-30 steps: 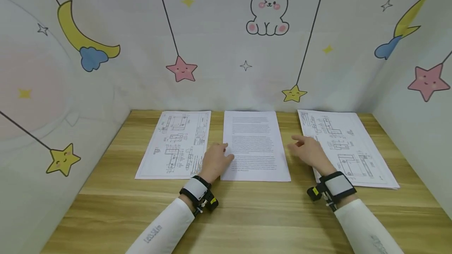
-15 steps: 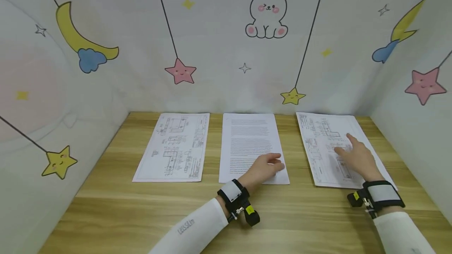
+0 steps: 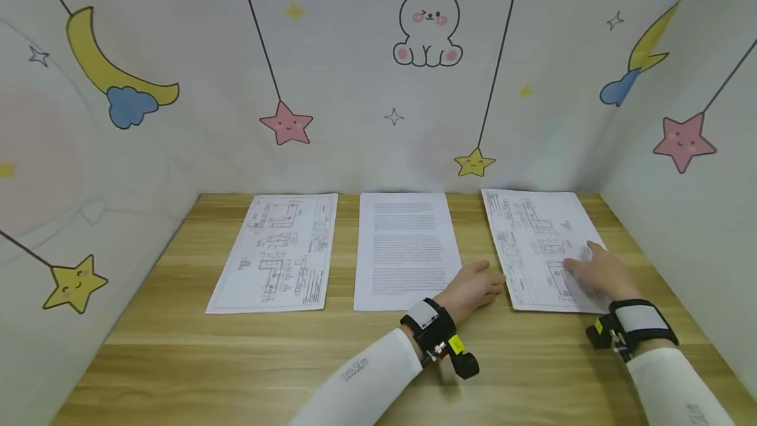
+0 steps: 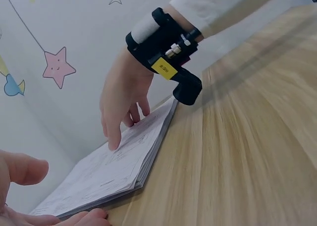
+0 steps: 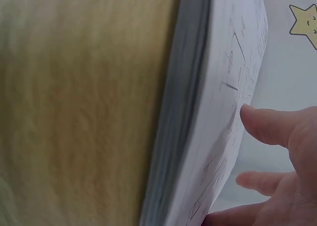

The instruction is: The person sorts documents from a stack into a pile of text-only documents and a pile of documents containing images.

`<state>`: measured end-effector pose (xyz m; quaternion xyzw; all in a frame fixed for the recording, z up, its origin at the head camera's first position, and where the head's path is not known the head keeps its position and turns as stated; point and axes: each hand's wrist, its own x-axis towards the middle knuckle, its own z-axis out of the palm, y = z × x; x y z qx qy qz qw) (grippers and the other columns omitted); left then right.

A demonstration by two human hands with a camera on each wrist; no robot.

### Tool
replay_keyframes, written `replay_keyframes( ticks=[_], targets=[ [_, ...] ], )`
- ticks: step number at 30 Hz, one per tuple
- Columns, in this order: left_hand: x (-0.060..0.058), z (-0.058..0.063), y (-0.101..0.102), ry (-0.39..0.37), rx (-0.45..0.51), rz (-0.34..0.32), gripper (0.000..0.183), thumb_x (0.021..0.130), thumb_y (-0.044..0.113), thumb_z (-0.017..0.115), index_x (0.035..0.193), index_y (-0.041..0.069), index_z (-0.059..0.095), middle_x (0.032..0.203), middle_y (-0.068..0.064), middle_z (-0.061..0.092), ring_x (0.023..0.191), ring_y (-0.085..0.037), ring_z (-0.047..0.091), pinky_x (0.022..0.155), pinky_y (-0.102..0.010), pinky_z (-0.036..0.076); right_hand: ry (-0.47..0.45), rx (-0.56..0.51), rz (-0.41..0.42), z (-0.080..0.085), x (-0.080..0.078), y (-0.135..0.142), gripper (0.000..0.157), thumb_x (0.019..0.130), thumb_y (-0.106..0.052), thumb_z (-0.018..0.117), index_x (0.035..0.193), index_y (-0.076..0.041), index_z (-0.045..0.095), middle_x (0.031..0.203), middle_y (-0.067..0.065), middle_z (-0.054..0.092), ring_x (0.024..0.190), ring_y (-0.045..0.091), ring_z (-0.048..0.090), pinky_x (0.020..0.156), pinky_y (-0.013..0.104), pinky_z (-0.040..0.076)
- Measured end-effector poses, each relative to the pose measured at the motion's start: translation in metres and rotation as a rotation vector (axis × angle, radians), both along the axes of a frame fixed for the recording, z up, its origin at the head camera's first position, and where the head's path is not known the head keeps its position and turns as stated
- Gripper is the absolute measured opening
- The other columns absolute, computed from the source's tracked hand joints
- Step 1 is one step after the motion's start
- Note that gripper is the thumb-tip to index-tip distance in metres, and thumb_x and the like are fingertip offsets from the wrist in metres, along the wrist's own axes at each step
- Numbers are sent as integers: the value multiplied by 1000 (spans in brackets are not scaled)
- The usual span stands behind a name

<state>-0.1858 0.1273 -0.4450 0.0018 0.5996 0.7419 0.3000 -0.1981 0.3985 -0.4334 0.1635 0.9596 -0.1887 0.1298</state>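
A stack of papers printed with technical drawings (image 3: 514, 261) lies at the right of the table. My left hand (image 3: 470, 293) is at its left edge, with the fingertips right beside the sheets. In the left wrist view, the left thumb (image 4: 29, 170) is raised apart from the fingers, which lie low along the stack's edge. Over the right part of the same stack is my right hand (image 3: 604, 273), its fingers spread. The right wrist view shows the right thumb (image 5: 267, 126) over the top sheet and the other fingers toward the far side.
In the middle lies a stack of text pages (image 3: 408, 248). Farther left is another drawing sheet (image 3: 275, 252). All rest on a wooden table (image 3: 236, 367), enclosed by a cartoon-printed backdrop (image 3: 355, 71) at the back and sides.
My left hand has moved right, from between the left and middle papers, across the text pages, to the right stack. My right hand has shifted from that stack's left edge to its right part.
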Motion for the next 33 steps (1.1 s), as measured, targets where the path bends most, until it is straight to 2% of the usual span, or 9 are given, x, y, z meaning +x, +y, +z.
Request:
replay_keyframes(
  ticks=[3, 8, 12, 15, 22, 25, 28, 31, 33],
  targets=[
    [-3, -1, 7, -46, 43, 11, 70, 93, 9, 62, 152, -8, 27, 137, -23, 56, 123, -31, 60, 111, -46, 44, 22, 21, 20, -2, 1, -6, 87, 96, -40, 52, 149, 17, 15, 147, 47, 22, 132, 65, 27, 106, 71, 31],
    [-6, -5, 14, -52, 24, 31, 64, 93, 7, 59, 150, -6, 33, 125, -17, 63, 108, -25, 65, 102, -42, 52, 56, 12, 48, -3, 4, -16, 87, 95, -41, 53, 150, 15, 15, 148, 46, 22, 134, 66, 24, 107, 72, 29],
    [-11, -12, 13, 2, -21, 34, 49, 96, 10, 57, 143, -2, 47, 115, -16, 70, 100, -25, 70, 90, -39, 58, 67, -20, 73, -2, 8, -26, 89, 95, -43, 54, 151, 13, 14, 148, 46, 23, 134, 66, 24, 107, 73, 29],
    [-15, -15, 10, 58, -65, 16, 37, 99, 16, 55, 133, 3, 57, 112, -13, 72, 100, -23, 71, 87, -37, 58, 66, -66, 79, 0, 12, -34, 89, 96, -44, 54, 153, 11, 13, 149, 46, 22, 135, 65, 24, 108, 72, 29],
    [-16, -14, 3, 190, -92, -18, 39, 100, 7, 46, 138, 8, 54, 117, -13, 71, 103, -27, 72, 83, -38, 59, 82, -143, 82, 3, 18, -47, 88, 99, -47, 52, 154, 9, 12, 149, 46, 21, 137, 63, 24, 108, 70, 31],
    [-16, -12, 1, 198, -84, -2, 43, 99, 3, 44, 140, 11, 51, 116, -10, 69, 100, -25, 71, 81, -38, 59, 90, -183, 47, 6, 18, -48, 88, 100, -50, 49, 155, 7, 9, 150, 46, 20, 138, 62, 25, 108, 69, 32],
    [-18, -12, -6, 207, -105, 14, 42, 98, 5, 46, 140, 13, 50, 118, -6, 68, 105, -19, 67, 91, -37, 54, 97, -256, -10, 7, 16, -48, 89, 101, -51, 44, 157, 4, 2, 153, 44, 17, 140, 60, 23, 110, 68, 31],
    [-21, -11, -24, 245, -131, 21, 43, 98, 9, 47, 141, 14, 49, 124, -4, 65, 111, -16, 62, 98, -37, 48, 125, -381, -95, 6, 13, -53, 88, 102, -50, 42, 158, -2, -7, 157, 39, 12, 143, 57, 21, 112, 67, 29],
    [-24, -10, -40, 275, -161, 22, 43, 100, 13, 47, 143, 17, 48, 129, -2, 63, 113, -14, 59, 99, -36, 45, 172, -496, -157, 6, 13, -61, 86, 102, -47, 43, 159, -9, -9, 160, 35, 12, 144, 52, 26, 114, 65, 29]
  ],
)
